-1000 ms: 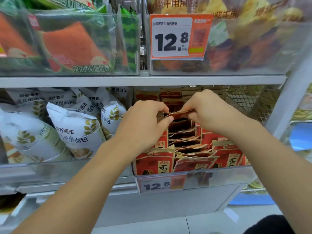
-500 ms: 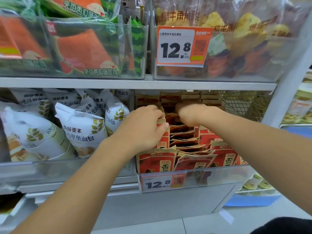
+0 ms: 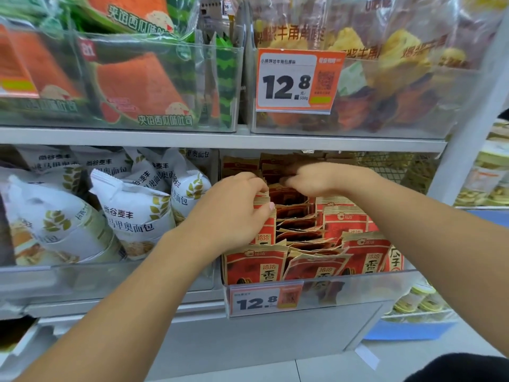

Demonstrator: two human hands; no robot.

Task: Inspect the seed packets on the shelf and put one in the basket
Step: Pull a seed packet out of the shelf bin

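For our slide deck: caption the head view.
Both hands, left hand and right hand, sort through red seed packets in a shelf bin.

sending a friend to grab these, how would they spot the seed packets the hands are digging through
Find the lower shelf's clear bin, right of the white bread bags. The seed packets stand there in rows, red and tan, above a 12.8 price tag.

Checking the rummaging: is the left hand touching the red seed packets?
Touching. In the head view the left hand has its thumb and curled fingers pressed against the tops of the upright red seed packets.
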